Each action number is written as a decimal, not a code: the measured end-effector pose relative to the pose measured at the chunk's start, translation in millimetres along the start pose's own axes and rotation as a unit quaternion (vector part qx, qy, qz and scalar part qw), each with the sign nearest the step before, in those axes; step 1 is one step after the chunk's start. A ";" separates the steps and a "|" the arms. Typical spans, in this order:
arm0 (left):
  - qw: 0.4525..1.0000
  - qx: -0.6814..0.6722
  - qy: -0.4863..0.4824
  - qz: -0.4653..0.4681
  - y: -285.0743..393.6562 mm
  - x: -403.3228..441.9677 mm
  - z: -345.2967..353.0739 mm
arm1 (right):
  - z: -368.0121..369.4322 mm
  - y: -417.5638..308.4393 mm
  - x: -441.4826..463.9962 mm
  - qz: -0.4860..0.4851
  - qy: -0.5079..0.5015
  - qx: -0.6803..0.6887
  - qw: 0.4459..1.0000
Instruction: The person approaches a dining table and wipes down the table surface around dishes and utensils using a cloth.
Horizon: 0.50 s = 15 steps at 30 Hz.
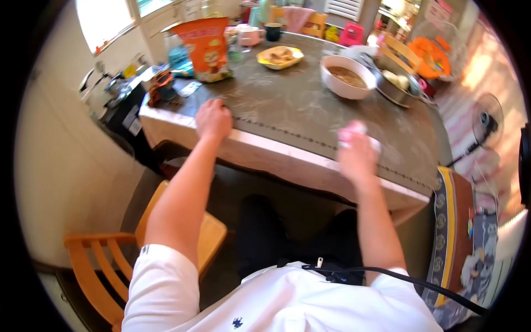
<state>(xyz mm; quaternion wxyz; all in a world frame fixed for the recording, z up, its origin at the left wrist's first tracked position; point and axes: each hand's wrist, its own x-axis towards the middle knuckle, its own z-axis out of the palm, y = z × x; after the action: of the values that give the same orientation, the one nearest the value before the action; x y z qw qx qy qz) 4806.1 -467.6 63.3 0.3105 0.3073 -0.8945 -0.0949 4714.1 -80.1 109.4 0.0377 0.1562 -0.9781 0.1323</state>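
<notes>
My left hand [214, 119] rests at the near edge of the dark tabletop [276, 105], with its fingers curled; what they hold, if anything, is hidden. My right hand [357, 155] is over the near right part of the table, blurred by motion, closed on a pink and white cloth [354, 133]. A white bowl [347, 88] of brown liquid stands beyond the right hand, next to a metal pot [399, 88] with pale pieces in it. Farther back is a yellow-rimmed dish [280, 57] of food. An orange snack bag [207, 51] stands upright beyond my left hand.
A pink cup [250, 36] and a dark cup [273, 31] stand at the back. A wooden chair [110, 249] is at the lower left, a fan [487, 120] at the right. A black cable [409, 278] crosses in front of my shirt. A patterned padded seat [456, 232] adjoins the table's right side.
</notes>
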 end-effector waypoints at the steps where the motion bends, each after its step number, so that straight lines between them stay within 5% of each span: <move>1: 1.000 -0.001 -0.010 -0.006 1.5 0.6 -2.9 | 7.0 -23.8 -4.5 -0.064 0.003 0.011 0.998; 2: 1.000 -0.001 -0.022 -0.012 2.1 0.0 -6.1 | 14.0 -47.6 -8.8 -0.128 0.004 0.022 0.992; 3: 1.000 0.002 -0.021 -0.001 -2.4 0.4 -2.5 | -3.3 -75.0 -14.5 -0.157 -0.110 -0.019 0.981; 4: 1.000 0.005 -0.015 0.008 -6.5 2.8 0.5 | 45.3 -73.2 -18.6 -0.222 0.003 -0.027 0.975; 6: 1.000 0.004 -0.012 0.013 -8.7 2.9 0.9 | 51.1 -63.3 -31.0 -0.258 0.041 0.004 0.965; 10: 1.000 0.010 -0.007 0.026 -17.3 5.5 7.5 | 12.4 46.9 -41.8 -0.183 0.038 -0.031 0.982; 15: 0.998 0.039 -0.019 0.037 -13.6 5.4 6.0 | -18.8 248.2 -31.8 0.057 0.093 -0.135 0.985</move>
<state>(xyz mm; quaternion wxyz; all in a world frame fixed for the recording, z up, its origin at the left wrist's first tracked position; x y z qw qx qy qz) 4805.8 -481.8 56.4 0.2852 0.2835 -0.9140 -0.0543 4666.6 161.7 62.5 0.1419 0.0804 -0.9865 0.0147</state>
